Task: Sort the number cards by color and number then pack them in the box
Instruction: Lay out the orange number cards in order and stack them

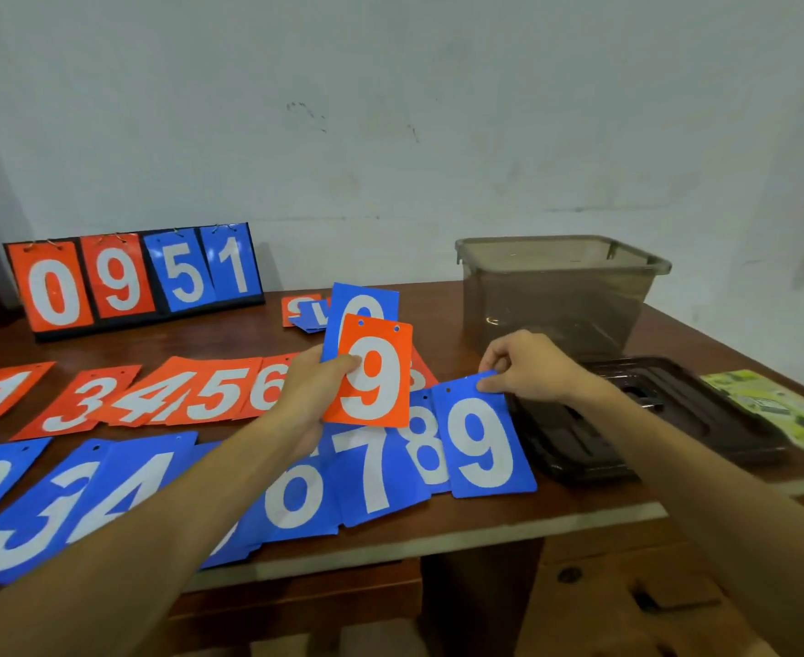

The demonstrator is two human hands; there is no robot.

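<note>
Sorting looks to be the step in hand, with packing not yet begun.

At the upper left of the frame a flip scoreboard (134, 282) stands on the wooden desk (248, 339), with orange and blue cards hung on it by wire rings. Below it, a row of orange cards (153, 395) runs across the left half. Nearer the bottom edge lies a row of blue cards (106, 495). Both rows overlap in rising order. The cards are thin, flat, glossy rectangles with white numerals and two punched holes near the top.

At centre, the left hand (315, 395) grips an orange 9 card (374, 372), thumb across its face, with a blue card (367, 301) fanned behind it. A small loose pile (305, 312) sits on the desk beyond.

Right of centre, the right hand (523, 367) pinches the top edge of the blue 9 card (485, 443) with its fingers (490, 384), at the end of the blue row beside the 8.

At the upper right stands the box (561, 296), a smoky translucent plastic tub that appears empty. Its dark moulded lid (651, 414) lies in front, and a green leaflet (779, 410) lies at the far right.

The next move likely calls for laying the orange 9 at the end of the orange row. That end is hidden behind the held cards.
</note>
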